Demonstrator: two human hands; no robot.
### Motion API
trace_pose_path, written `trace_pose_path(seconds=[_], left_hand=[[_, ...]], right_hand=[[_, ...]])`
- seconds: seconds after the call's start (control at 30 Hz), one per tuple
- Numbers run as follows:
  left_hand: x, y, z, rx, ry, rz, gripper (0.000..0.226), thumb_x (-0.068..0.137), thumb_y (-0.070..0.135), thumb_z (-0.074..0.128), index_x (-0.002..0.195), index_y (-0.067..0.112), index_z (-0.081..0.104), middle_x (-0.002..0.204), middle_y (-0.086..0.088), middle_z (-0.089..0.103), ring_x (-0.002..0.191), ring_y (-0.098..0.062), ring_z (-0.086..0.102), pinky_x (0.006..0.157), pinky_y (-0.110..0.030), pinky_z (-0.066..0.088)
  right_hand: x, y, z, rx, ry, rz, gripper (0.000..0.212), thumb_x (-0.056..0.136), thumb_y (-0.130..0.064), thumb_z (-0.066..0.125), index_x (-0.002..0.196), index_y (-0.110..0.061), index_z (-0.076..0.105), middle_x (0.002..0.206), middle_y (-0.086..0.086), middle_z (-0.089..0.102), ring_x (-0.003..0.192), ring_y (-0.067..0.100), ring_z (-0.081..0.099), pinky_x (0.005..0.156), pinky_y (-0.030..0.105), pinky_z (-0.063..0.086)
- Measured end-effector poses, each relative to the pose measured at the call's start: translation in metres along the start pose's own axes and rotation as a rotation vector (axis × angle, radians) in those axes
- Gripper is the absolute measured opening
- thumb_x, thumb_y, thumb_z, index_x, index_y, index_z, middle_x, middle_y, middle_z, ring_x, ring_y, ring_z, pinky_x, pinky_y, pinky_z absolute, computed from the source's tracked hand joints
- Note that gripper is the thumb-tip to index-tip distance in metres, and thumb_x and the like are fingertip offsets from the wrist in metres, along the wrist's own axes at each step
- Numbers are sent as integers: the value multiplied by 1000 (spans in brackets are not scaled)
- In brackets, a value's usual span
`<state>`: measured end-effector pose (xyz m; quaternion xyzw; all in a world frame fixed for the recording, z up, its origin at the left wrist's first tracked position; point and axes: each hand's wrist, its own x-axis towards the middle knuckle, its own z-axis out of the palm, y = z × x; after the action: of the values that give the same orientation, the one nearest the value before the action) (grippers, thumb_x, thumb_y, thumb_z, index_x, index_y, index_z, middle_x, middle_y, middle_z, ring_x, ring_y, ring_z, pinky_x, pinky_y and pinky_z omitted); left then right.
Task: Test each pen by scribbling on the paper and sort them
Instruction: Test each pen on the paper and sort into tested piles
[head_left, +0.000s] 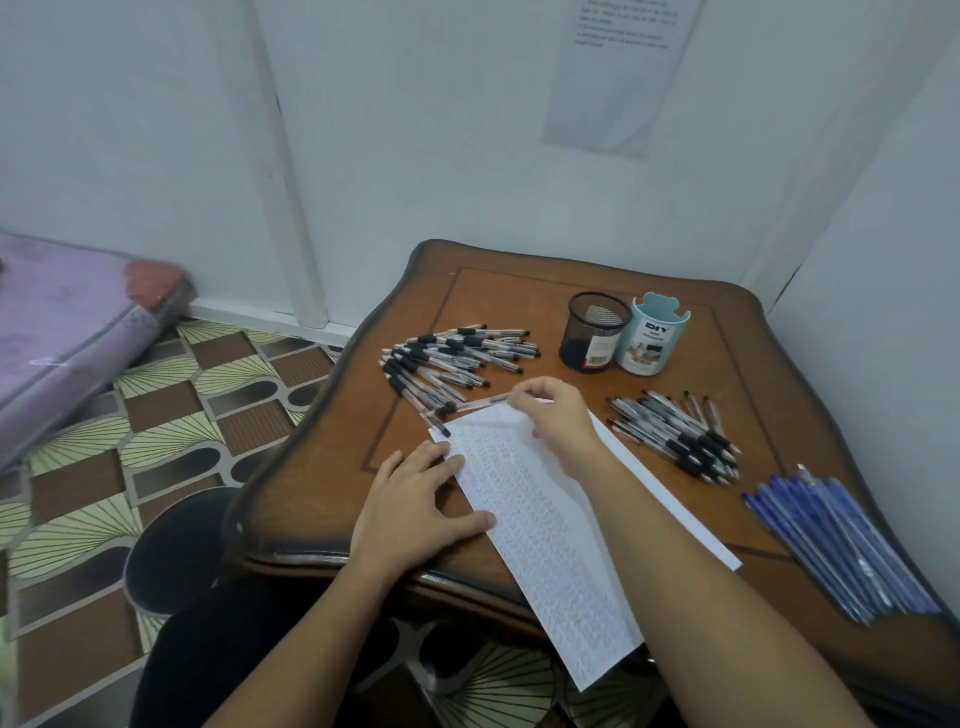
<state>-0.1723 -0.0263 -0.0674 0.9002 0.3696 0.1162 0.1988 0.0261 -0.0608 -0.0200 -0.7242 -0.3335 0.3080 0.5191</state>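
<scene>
A long sheet of paper (550, 525) covered in scribbles lies slantwise on the wooden table (332, 457) and hangs over its near edge. My left hand (415, 504) lies flat on the paper's left edge, fingers spread. At the paper's far end, my right hand (556, 415) pinches a clear pen with a black grip (483, 402); the pen points left. A pile of black-grip pens (452, 364) lies at the far left. A second pile of black-grip pens (680, 434) lies to the right. Several blue pens (836, 535) lie at the table's right edge.
A black mesh pen cup (592, 332) and a light blue "DIY" organizer cup (652, 335) stand at the back of the table. White walls close in behind and to the right. A purple mattress (67, 332) lies on the patterned floor at left.
</scene>
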Motion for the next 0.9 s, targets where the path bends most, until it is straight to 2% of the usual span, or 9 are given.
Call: trace_pose_path(seconds=[0.1, 0.2, 0.27, 0.33, 0.47, 0.6, 0.7, 0.8, 0.9], left_hand=[[1, 0, 1, 6, 10, 2, 100, 60, 90, 34, 142, 34, 45, 154, 16, 30, 141, -1, 22, 117, -28, 0], [1, 1, 1, 14, 12, -5, 101, 59, 91, 33, 143, 34, 45, 154, 16, 30, 141, -1, 22, 117, -27, 0], [1, 2, 1, 20, 11, -10, 102, 58, 91, 31, 143, 35, 44, 155, 16, 29, 141, -1, 22, 116, -27, -1], [0, 4, 0, 13, 11, -8, 104, 56, 92, 30, 142, 35, 44, 155, 17, 30, 142, -1, 21, 117, -27, 0], [0, 4, -1, -2, 11, -8, 105, 55, 93, 31, 142, 35, 45, 154, 16, 31, 142, -2, 22, 118, -29, 1], [0, 4, 0, 6, 10, -11, 109, 53, 97, 30, 142, 34, 45, 154, 15, 31, 142, -3, 24, 118, -30, 2], [1, 4, 0, 8, 10, -14, 109, 53, 96, 30, 142, 34, 46, 154, 14, 32, 142, -4, 24, 118, -32, 3], [1, 4, 1, 22, 2, -11, 116, 49, 101, 25, 142, 35, 45, 154, 15, 31, 142, -3, 24, 118, -31, 3], [2, 2, 2, 26, 2, -11, 113, 51, 100, 26, 142, 35, 45, 155, 15, 31, 142, -4, 24, 118, -31, 3]], right_hand=[[-2, -5, -32, 514, 66, 144, 2, 99, -19, 58, 100, -18, 61, 109, 4, 67, 104, 21, 61, 83, 36, 50], [-9, -6, -55, 789, 125, 83, 15, 107, -22, 42, 111, -26, 55, 87, 3, 69, 73, 18, 66, 71, 36, 54], [-16, -6, -65, 775, 164, 52, 23, 108, -25, 36, 110, -35, 57, 68, 0, 53, 51, 11, 43, 50, 26, 37], [-22, -4, -72, 655, 162, 33, 19, 107, -31, 38, 109, -31, 56, 64, 0, 42, 49, 10, 26, 44, 22, 21], [-34, 5, -77, 541, 165, 29, 24, 99, -34, 55, 84, -17, 47, 53, -2, 30, 43, 10, 20, 40, 20, 18], [-44, 15, -80, 530, 169, 36, 52, 105, -42, 32, 90, -6, 66, 54, 1, 51, 51, 12, 48, 48, 23, 41], [-52, 28, -85, 423, 129, 81, 75, 96, -60, 21, 94, -6, 72, 61, 7, 58, 56, 16, 52, 57, 28, 43], [-63, 40, -88, 373, 29, 99, 64, 86, -58, 39, 106, -6, 70, 77, 14, 72, 69, 24, 67, 59, 29, 49], [-72, 52, -85, 362, 5, 55, 26, 85, -33, 65, 92, -8, 68, 80, 15, 72, 68, 27, 64, 53, 28, 47]])
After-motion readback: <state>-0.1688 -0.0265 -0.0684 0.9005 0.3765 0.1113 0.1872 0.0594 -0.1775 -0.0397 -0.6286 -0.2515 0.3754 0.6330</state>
